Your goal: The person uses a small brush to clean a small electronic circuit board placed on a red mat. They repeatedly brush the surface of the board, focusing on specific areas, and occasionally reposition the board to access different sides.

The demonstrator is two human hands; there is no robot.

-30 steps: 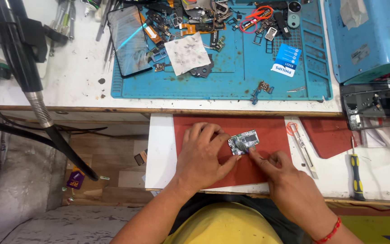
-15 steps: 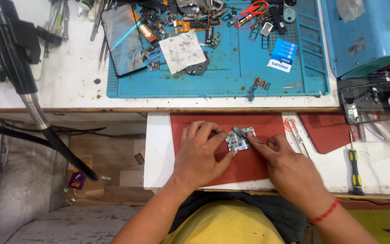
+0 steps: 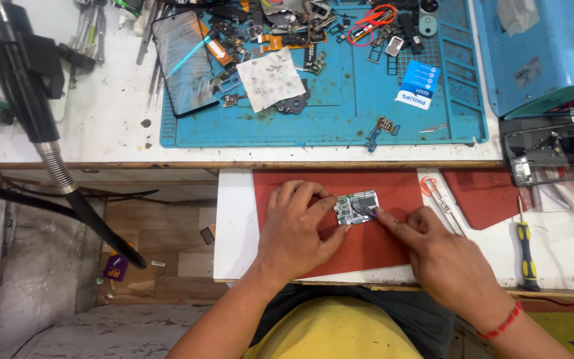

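A small circuit board (image 3: 356,207) lies flat on a red mat (image 3: 393,246) that covers a white pull-out shelf (image 3: 234,226) below the worktop (image 3: 101,126). The left hand (image 3: 297,229) rests palm down on the mat, fingers curled, with its fingertips touching the board's left edge and pinning it in place. The right hand (image 3: 436,256) comes in from the right, forefinger stretched out so that its tip meets the board's right side; the other fingers are folded in, and whether a fine tool sits pinched there is too small to tell.

On the worktop above lies a blue work mat (image 3: 340,113) strewn with phone parts. On it are a dark phone screen (image 3: 184,63), a stained white wipe (image 3: 270,78), red-handled scissors (image 3: 375,14) and a small blue and white packet (image 3: 416,85). A blue machine (image 3: 539,53) stands at the right. A yellow and black screwdriver (image 3: 527,249) lies on the shelf, well apart from the right hand. A black flexible arm (image 3: 41,133) crosses the left side
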